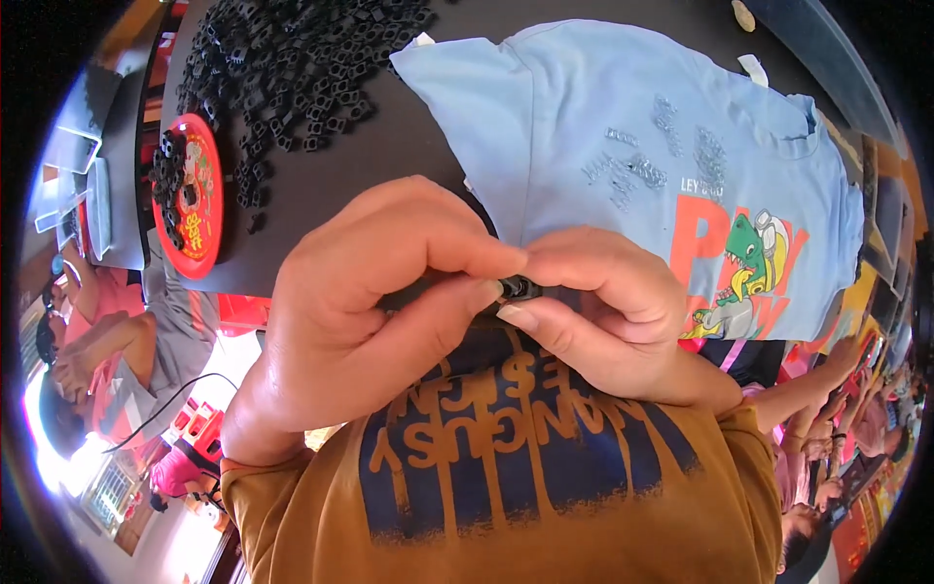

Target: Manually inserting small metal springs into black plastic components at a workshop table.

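Note:
My left hand (375,277) and my right hand (613,311) meet in front of my chest, thumb and forefinger pinched on each. Between the fingertips sits a small black plastic part (522,288), mostly covered, so its full shape is hidden. Beyond my hands, a light blue T-shirt (584,107) lies spread on the dark table (321,180). Several groups of small metal springs (642,170) rest on its cloth. To the far left spreads a big heap of small black plastic parts (292,58), which trails toward me.
A red round plate (204,255) holding more black parts stands at the table's left edge. A clear plastic container (827,58) is at the far right, near a small tan object (743,16). Other people sit left and right; a person's arm (812,389) reaches in at the right.

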{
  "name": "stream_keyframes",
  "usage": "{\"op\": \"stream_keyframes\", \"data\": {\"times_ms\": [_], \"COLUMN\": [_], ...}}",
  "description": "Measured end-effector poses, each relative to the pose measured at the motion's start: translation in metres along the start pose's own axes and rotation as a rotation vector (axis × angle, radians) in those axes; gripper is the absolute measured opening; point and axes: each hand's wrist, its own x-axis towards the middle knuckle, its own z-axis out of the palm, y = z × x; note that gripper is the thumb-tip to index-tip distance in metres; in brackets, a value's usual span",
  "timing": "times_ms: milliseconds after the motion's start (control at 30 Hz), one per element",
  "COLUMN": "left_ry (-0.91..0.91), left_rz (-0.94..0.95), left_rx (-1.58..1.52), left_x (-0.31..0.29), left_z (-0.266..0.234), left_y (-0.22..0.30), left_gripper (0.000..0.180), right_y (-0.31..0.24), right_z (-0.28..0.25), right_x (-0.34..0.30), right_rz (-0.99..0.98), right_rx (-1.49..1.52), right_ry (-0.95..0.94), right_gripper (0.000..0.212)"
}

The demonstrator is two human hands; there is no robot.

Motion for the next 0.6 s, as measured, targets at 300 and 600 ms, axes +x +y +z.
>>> {"op": "stream_keyframes", "data": {"times_ms": [300,600], "left_ry": [-0.077,-0.043], "left_rz": [0.220,0.056], "left_rx": [0.367,0.272], "left_x": [0.0010,0.0042], "left_z": [0.0010,0.0017], "left_y": [0.0008,0.0024], "left_gripper": [0.022,0.019], "right_y": [0.0018,0.0024], "right_z": [-0.0012,0.0015], "right_x": [0.0001,-0.0013], "right_rz": [-0.021,0.030], "right_rx": [-0.135,-0.106], "right_ry": [-0.059,0.020], "right_gripper": [0.017,0.016]}}
